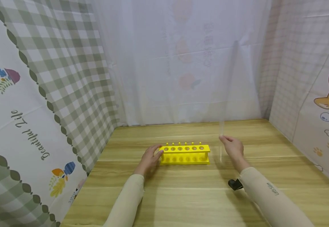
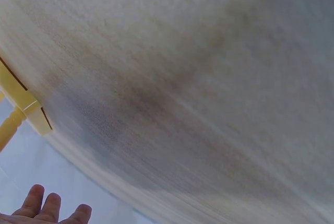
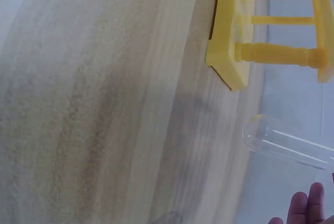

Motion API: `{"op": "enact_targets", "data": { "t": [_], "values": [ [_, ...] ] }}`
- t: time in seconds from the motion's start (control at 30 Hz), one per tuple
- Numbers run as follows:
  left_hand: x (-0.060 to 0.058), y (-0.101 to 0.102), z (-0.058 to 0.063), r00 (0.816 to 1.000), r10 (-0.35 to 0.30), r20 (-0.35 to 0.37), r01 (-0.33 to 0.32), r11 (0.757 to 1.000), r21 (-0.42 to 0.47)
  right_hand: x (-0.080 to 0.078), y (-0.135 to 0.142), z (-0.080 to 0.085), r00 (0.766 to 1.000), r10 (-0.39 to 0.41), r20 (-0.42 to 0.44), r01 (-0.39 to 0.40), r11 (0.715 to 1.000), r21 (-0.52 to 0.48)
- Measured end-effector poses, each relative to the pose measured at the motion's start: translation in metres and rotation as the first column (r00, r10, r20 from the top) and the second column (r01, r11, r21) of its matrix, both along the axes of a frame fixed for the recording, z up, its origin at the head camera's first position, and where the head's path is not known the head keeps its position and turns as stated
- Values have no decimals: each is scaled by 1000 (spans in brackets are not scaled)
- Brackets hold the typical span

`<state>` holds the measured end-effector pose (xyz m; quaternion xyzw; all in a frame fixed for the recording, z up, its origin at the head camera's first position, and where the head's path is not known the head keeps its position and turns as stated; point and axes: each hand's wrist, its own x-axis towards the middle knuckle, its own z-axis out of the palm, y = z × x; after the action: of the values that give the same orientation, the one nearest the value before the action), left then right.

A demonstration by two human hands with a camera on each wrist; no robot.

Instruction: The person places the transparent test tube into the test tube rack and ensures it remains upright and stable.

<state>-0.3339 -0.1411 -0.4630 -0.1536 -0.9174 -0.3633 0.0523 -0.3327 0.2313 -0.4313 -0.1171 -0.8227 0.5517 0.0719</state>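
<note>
A yellow test tube rack (image 1: 185, 162) stands on the table, a row of round holes along its top and a row of pegs behind. Its left end is held by my left hand (image 1: 150, 157), thumb at the front and forefinger over the top. To the right of the rack, my right hand (image 1: 233, 148) pinches a long clear test tube (image 3: 292, 145) upright between thumb and fingertips. In the right wrist view the tube's rounded lower end shows beside the rack's end post (image 3: 279, 54). No tube shows in the rack's holes.
The wood-grain table (image 1: 187, 201) runs back to a white curtain (image 1: 164, 78). Patterned cloth hangs on the left (image 1: 76, 63) and right (image 1: 306, 110). A small black object (image 1: 234, 184) shows beside my right forearm.
</note>
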Motion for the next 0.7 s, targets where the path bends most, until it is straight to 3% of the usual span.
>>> {"op": "enact_targets", "data": {
  "t": [0.37,0.7],
  "values": [
    [1,1,1,999,21,25,-21,1000,5,2,-5,15,989,27,-148,-45,992,-114],
    [1,1,-1,999,22,40,-23,1000,10,2,-12,21,971,21,-239,-33,998,-50]
  ]
}}
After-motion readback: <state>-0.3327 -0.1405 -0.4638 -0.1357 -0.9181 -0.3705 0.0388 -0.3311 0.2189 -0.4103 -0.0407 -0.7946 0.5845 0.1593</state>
